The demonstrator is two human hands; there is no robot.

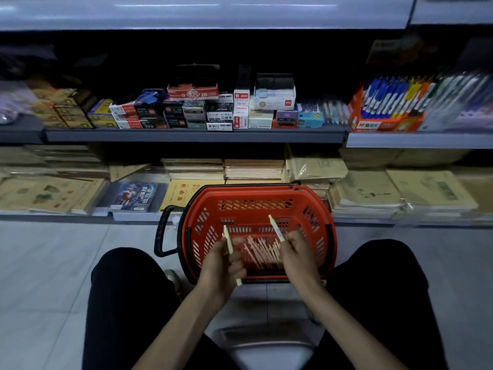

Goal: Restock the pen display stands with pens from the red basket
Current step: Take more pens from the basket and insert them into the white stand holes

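A red basket stands on the floor between my knees, with several pale pens lying on its bottom. My left hand is over the basket's near left side, closed on a cream pen that points up and away. My right hand is over the near right side, gripping another cream pen whose tip leans to the upper left. An orange pen display stand with blue and white pens sits on the middle shelf at the right.
The middle shelf carries stacked boxes of stationery. Piles of notebooks fill the bottom shelf behind the basket. The basket's black handle sticks out to the left. I sit on a stool on a tiled floor.
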